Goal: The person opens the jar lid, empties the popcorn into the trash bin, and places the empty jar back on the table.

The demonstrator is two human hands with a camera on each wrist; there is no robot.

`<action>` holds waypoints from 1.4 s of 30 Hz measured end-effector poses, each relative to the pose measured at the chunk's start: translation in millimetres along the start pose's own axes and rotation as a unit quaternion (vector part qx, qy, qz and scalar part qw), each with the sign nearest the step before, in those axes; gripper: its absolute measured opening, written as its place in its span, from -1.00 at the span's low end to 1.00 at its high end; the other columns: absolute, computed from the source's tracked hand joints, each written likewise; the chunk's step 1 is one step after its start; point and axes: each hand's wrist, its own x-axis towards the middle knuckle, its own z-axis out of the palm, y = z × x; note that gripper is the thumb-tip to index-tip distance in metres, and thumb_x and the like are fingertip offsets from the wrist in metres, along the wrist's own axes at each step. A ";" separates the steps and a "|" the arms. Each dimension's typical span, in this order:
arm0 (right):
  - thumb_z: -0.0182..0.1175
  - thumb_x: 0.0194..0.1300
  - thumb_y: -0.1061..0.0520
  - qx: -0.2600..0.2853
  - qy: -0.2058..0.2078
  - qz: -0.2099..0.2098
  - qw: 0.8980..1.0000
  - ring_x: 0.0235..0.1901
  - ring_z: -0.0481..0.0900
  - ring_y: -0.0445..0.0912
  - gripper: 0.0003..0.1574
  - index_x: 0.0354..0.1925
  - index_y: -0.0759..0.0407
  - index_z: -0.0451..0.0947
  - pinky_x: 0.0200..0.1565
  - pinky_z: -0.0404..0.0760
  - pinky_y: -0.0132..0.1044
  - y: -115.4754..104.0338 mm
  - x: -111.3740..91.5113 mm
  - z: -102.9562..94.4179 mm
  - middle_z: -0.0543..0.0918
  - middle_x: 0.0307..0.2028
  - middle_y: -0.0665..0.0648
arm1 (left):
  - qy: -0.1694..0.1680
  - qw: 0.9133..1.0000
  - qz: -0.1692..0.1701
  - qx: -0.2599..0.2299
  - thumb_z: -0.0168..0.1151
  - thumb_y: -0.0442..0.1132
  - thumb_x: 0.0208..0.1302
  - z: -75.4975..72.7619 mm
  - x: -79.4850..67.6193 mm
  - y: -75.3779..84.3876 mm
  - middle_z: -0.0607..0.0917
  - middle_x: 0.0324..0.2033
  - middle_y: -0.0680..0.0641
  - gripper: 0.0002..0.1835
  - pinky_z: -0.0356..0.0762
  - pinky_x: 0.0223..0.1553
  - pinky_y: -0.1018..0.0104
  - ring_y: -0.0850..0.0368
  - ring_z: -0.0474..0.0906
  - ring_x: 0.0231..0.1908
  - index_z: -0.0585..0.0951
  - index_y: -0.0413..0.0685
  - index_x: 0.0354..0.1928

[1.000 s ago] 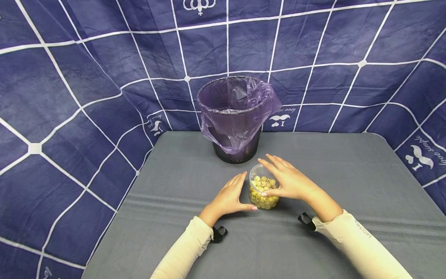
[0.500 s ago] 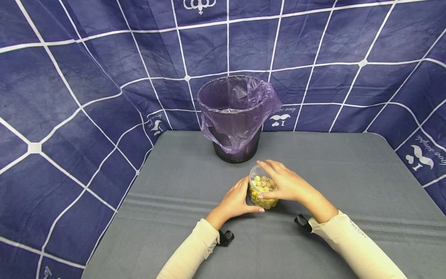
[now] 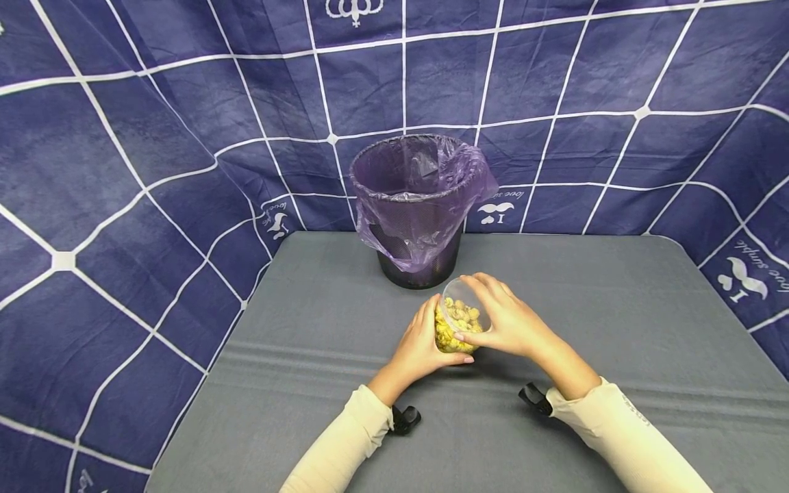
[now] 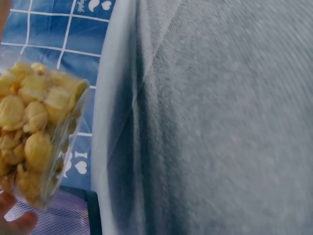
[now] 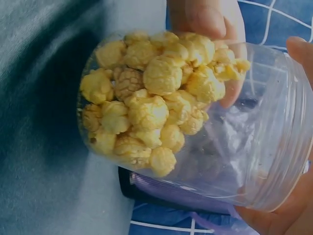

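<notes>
A clear plastic jar (image 3: 457,327) partly filled with yellow popcorn (image 5: 151,107) is held between both hands. It leans, with its mouth tipped up and to the right in the head view. My left hand (image 3: 421,349) holds the lower side, fingers behind and thumb in front. My right hand (image 3: 510,318) grips around the threaded rim, thumb at the front and fingers over the far side. The right wrist view shows popcorn gathered toward the base and bare wall near the rim. In the left wrist view the jar's lower part (image 4: 36,122) shows beside the left fingertips.
Behind the jar stands a black mesh bin (image 3: 428,270) lined with a purple plastic bag (image 3: 419,229). A grey cloth (image 3: 296,411) covers the table. Blue cloth with white grid lines (image 3: 246,96) hangs around the back and sides.
The left hand has closed in from beside the jar and now grips its side. The jar has risen slightly and tilted; the right hand has moved up with it.
</notes>
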 end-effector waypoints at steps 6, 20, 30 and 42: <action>0.31 -0.16 -0.30 0.014 0.046 0.008 0.999 0.06 0.30 0.16 0.09 0.25 0.11 0.17 -0.06 0.37 0.12 -5.9 -1.2 1.6 0.28 0.13 0.26 | 0.044 0.999 0.009 0.004 0.49 0.24 -0.50 1.9 3.4 3.9 0.31 0.14 -0.15 0.28 0.23 0.11 0.17 0.01 0.26 0.12 0.06 -0.19 0.29; 0.39 -0.28 -0.23 0.051 0.073 0.004 0.996 0.10 0.27 0.17 0.23 0.31 0.08 0.09 -0.03 0.34 0.15 -7.4 -5.1 5.1 0.25 0.16 0.26 | 0.087 0.994 0.057 0.045 0.50 0.17 -0.52 -6.7 9.1 2.8 0.38 0.09 -0.11 0.14 0.25 0.08 0.13 0.01 0.29 0.09 0.23 -0.20 0.19; 0.39 -0.27 -0.19 0.058 0.020 -0.106 0.993 0.13 0.22 0.12 0.20 0.30 0.13 0.13 0.04 0.30 0.07 -2.3 -2.2 -3.3 0.24 0.18 0.22 | 0.028 0.997 0.068 0.025 0.52 0.15 -0.52 -17.4 8.5 -0.6 0.39 0.08 -0.07 0.13 0.29 0.04 0.15 0.05 0.32 0.06 0.24 -0.15 0.20; 0.32 -0.11 -0.29 0.076 -0.051 -0.016 0.996 0.28 -0.09 0.19 0.28 0.38 0.08 -0.14 0.13 0.10 0.16 -15.0 -8.8 -14.7 -0.05 0.35 0.18 | 0.024 0.995 0.079 0.059 0.50 0.17 -0.54 -21.3 9.2 -3.5 0.41 0.06 -0.07 0.12 0.31 0.02 0.15 0.06 0.31 0.08 0.25 -0.13 0.18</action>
